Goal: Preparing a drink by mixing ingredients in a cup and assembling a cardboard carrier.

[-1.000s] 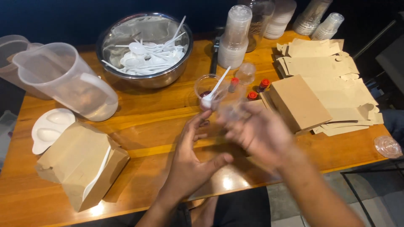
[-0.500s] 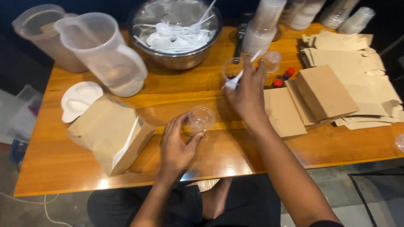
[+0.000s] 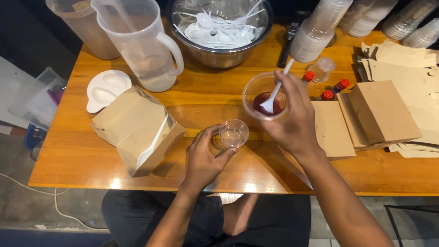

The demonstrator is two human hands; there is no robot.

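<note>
Spoon handle [image 3: 286,71] partly hidden under right hand [image 3: 292,123] fingers; cup stacks [image 3: 320,27] beyond it cut by top edge.

Right hand [image 3: 292,121] lifted sauce cup [image 3: 265,97] with spoon [image 3: 275,89].

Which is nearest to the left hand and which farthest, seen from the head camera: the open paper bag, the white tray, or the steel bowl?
1. Open paper bag, just left of the left hand.
2. White tray, farther left, beside the jug.
3. Steel bowl, at the table's far edge.
</note>
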